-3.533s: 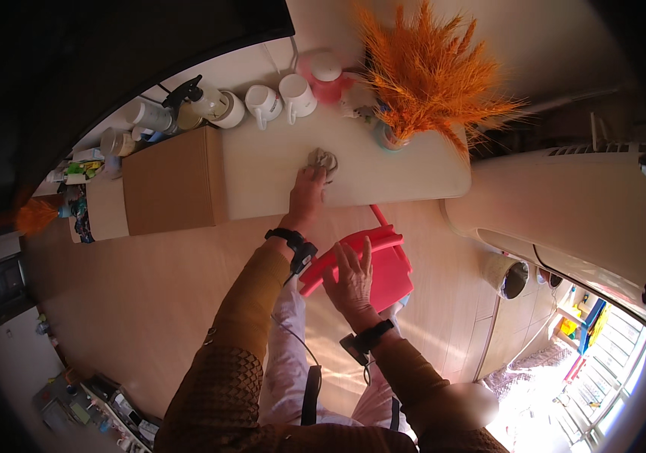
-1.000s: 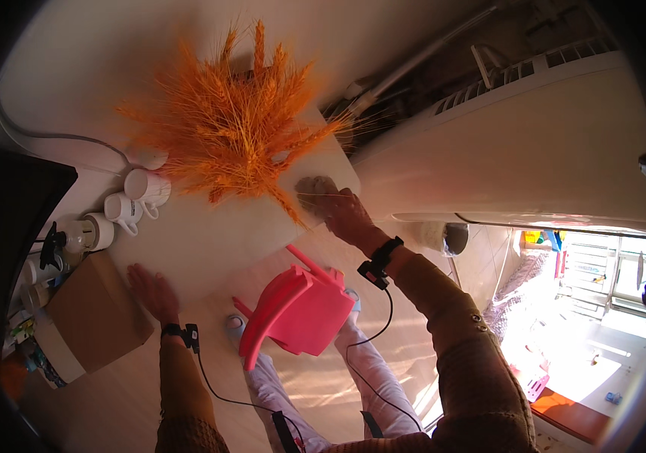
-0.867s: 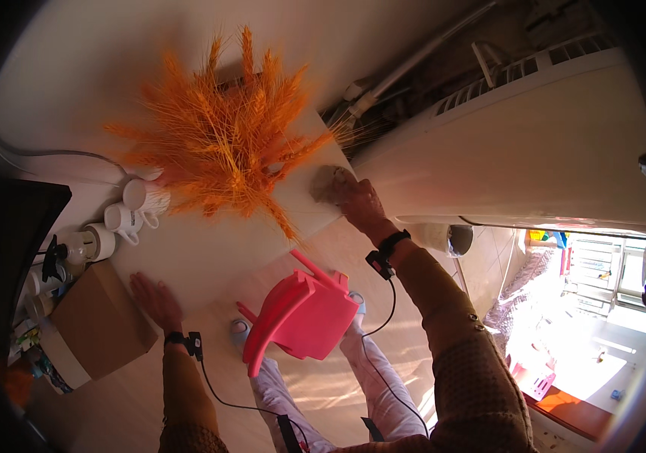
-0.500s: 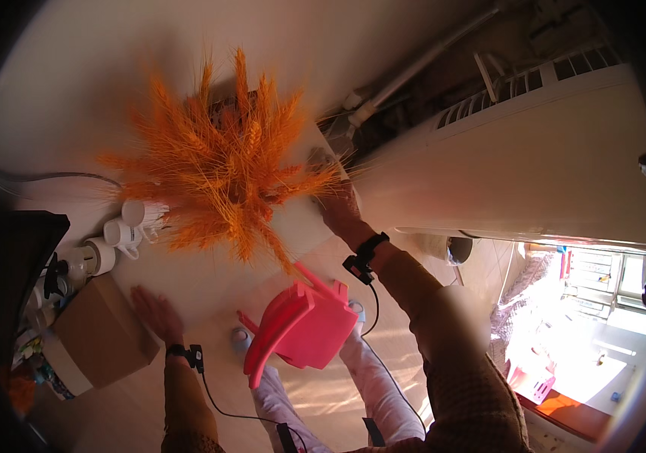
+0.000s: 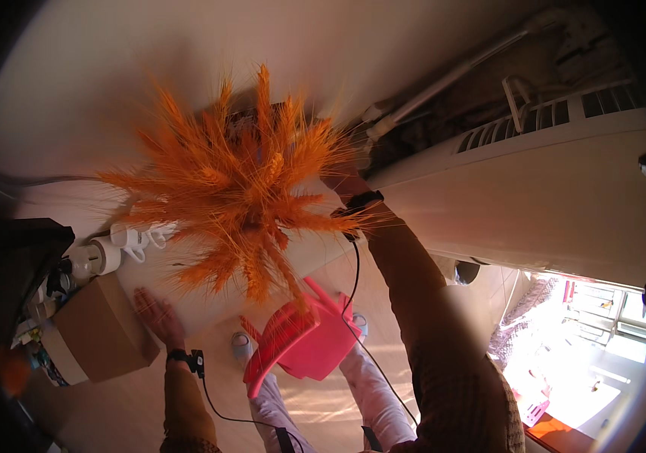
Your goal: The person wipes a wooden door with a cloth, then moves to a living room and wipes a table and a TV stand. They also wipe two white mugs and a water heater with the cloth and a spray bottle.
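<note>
Two bare hands in the head view, both at the white table [image 5: 142, 276]. Right hand [image 5: 344, 183] is at the right side of the orange dried stalks [image 5: 251, 189], between them and the big white appliance [image 5: 519, 200]; stalks cover most of it, so can't tell if its fingers are curled, loose or gripping something. Left hand [image 5: 160, 317] is left of the stalks and nearer the person, beside the cardboard box [image 5: 108, 328], fingers straight and spread, nothing grasped, seemingly resting on the tabletop. Table spreads beneath the stalks; pink chair [image 5: 312, 347] on their near side, white mugs [image 5: 134, 240] to their left. Step in hand, judged: right arm reaching in behind the stalks, left hand bracing. Next move calls for keeping right wrist and cable [image 5: 357, 264] clear of the stalks, which could snag or tip.
</note>
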Available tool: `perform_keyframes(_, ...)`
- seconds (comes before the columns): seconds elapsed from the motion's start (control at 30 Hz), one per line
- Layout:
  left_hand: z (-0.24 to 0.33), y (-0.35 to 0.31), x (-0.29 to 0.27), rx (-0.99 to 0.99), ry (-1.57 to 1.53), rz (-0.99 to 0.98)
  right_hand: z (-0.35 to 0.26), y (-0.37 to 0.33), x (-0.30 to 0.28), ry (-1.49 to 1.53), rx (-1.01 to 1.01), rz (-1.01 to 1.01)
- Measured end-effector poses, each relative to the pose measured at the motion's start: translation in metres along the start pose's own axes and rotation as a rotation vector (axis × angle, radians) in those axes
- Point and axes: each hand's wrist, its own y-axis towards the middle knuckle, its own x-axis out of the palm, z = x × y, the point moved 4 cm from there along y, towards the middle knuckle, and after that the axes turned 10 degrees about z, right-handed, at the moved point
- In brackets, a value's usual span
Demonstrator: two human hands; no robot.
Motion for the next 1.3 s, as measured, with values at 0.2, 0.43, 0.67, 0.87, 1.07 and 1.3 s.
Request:
perform_keyframes(0.2,0.001,0.003,0.001,-0.027,-0.016,0.009,-0.01,-0.049,-0.016,0.616,0.184,-0.061)
perform_keyframes(0.43,-0.005,-0.001,0.005,-0.014,0.032,0.006,0.003,0.016,0.045,-0.235,-0.015,-0.168)
perform_keyframes(0.67,-0.001,0.0,0.001,-0.033,-0.076,0.037,0.017,-0.092,-0.026,0.2,0.195,-0.096)
perform_keyframes(0.87,-0.002,-0.002,0.002,-0.047,-0.074,0.055,-0.01,-0.187,-0.06,0.358,0.426,-0.242)
perform_keyframes(1.07,-0.004,-0.004,0.004,-0.078,-0.125,0.053,-0.09,-0.196,-0.098,0.594,0.522,-0.498)
perform_keyframes(1.3,-0.005,-0.005,0.008,-0.022,-0.137,0.129,-0.053,-0.1,-0.038,0.632,0.659,-0.71)
